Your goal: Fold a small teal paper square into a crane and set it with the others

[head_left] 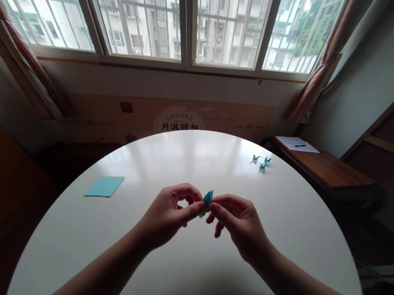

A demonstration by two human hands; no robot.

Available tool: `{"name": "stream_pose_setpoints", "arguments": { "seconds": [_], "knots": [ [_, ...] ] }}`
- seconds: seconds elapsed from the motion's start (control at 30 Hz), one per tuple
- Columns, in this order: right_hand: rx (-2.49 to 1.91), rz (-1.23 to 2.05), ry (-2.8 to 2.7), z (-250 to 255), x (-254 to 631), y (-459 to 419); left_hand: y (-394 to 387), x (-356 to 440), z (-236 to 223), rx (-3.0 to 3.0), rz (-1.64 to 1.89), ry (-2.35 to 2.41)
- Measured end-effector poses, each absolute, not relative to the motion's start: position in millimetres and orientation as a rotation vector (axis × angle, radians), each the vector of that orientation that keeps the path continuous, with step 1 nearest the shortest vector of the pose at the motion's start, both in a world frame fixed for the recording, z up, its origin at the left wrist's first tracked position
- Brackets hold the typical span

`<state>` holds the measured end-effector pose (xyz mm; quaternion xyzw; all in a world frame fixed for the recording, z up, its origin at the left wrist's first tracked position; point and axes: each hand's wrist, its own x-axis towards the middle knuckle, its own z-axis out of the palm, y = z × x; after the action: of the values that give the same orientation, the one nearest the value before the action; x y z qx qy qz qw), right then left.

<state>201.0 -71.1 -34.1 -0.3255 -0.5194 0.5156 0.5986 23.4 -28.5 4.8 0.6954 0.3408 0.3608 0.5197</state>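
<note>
A small folded piece of teal origami paper point(208, 197) is held up over the middle of the table, its pointed tip upward. My left hand point(174, 212) pinches it between thumb and fingers from the left. From the right, my right hand point(239, 221) has its thumb and forefinger closed at the paper's edge, the other fingers curled below. My fingertips hide part of the folds. Three small folded paper cranes stand at the back right: a green crane point(255, 158), a blue crane point(267, 160) and another blue crane point(262, 167).
A light blue square of paper point(105, 187) lies on the left of the round white table point(87, 250). Beyond the table's right edge is a wooden chair point(334, 169) with a paper sheet point(293, 143) and a pen point(300, 146) on its seat. Barred windows are behind.
</note>
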Motion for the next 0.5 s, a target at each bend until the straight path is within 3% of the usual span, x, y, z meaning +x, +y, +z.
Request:
{"name": "stream_pose_setpoints", "arguments": {
  "seconds": [0.3,0.5],
  "knots": [
    [-0.774,1.234,-1.188,-31.8,202.4,-72.1,-29.6,26.9,2.5,1.558,0.834,0.763],
    [-0.845,1.082,-1.243,-30.9,199.8,-73.2,-30.3,30.4,-0.3,1.541,0.845,0.809]
  ]
}}
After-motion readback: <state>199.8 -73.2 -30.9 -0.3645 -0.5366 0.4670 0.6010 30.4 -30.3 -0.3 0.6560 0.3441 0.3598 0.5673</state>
